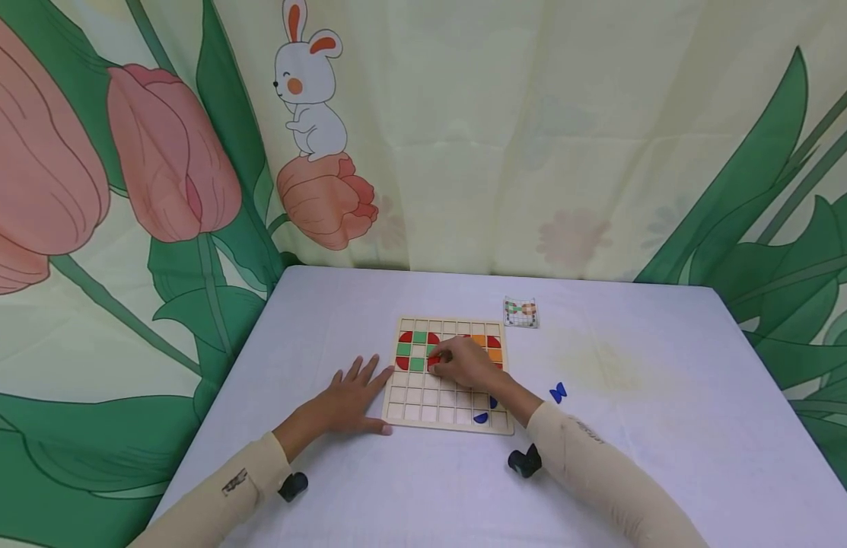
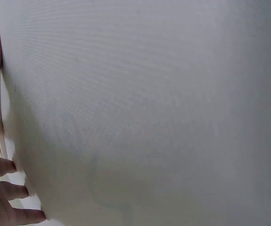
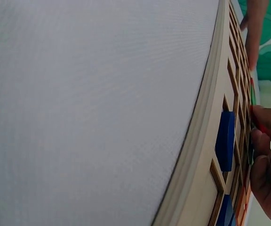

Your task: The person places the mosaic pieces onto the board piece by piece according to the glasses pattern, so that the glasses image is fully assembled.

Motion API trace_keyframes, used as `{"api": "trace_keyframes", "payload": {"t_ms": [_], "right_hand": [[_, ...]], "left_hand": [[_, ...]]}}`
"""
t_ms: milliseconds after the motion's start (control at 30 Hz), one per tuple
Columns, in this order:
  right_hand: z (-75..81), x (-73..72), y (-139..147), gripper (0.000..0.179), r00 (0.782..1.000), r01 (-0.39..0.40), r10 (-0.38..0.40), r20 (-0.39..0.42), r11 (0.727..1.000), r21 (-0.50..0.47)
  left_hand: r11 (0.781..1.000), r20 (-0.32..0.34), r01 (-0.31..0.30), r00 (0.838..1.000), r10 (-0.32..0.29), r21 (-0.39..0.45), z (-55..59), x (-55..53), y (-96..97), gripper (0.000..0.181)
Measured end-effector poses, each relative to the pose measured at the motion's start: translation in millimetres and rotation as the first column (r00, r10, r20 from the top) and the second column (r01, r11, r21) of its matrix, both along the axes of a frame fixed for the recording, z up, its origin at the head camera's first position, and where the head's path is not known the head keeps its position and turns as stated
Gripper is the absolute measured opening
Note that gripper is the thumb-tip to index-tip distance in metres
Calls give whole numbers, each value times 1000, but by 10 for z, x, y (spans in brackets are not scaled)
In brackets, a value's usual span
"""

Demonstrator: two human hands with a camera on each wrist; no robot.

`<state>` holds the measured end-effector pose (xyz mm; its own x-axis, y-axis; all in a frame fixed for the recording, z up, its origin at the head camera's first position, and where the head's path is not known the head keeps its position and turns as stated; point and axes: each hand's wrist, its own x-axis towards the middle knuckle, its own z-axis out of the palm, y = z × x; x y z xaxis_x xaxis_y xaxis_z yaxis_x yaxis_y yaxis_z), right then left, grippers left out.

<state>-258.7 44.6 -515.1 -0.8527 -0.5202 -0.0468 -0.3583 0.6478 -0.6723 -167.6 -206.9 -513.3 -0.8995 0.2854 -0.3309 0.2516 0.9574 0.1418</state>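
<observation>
A wooden grid board (image 1: 430,415) lies on the white table, with red and green pieces in its upper left cells. My right hand (image 1: 464,363) is over the board and pinches a red piece (image 3: 260,126) between thumb and fingers, low at the grid. Orange and red pieces (image 1: 495,355) fill cells at the upper right, partly hidden by that hand. Near the board's lower right are blue pieces (image 1: 481,418). My left hand (image 1: 351,397) lies spread on the table at the board's left edge, with fingertips touching or very near the frame.
A small pattern card (image 1: 520,313) lies beyond the board's upper right corner. Blue pieces (image 1: 558,393) sit on the table (image 1: 670,426) to the right of the board. Behind the table hangs a printed curtain (image 1: 464,137) with tulips and a rabbit.
</observation>
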Motion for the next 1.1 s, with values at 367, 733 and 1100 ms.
{"api": "trace_keyframes", "payload": {"t_ms": [367,733,1100], "right_hand": [[48,39,-29,22,1000,5,-3,-24,999,51],[28,12,-43,17,999,15,-13,-35,999,44],[78,11,6,20,1000,-28,28,-7,999,43]], "left_hand": [[1000,10,3,1000,-3,2,-24,-4,-7,110],[1000,-7,4,1000,-4,2,-30,-10,-13,110],[1000,-8,15,1000,-15,-5,-17,-10,-18,109]]}}
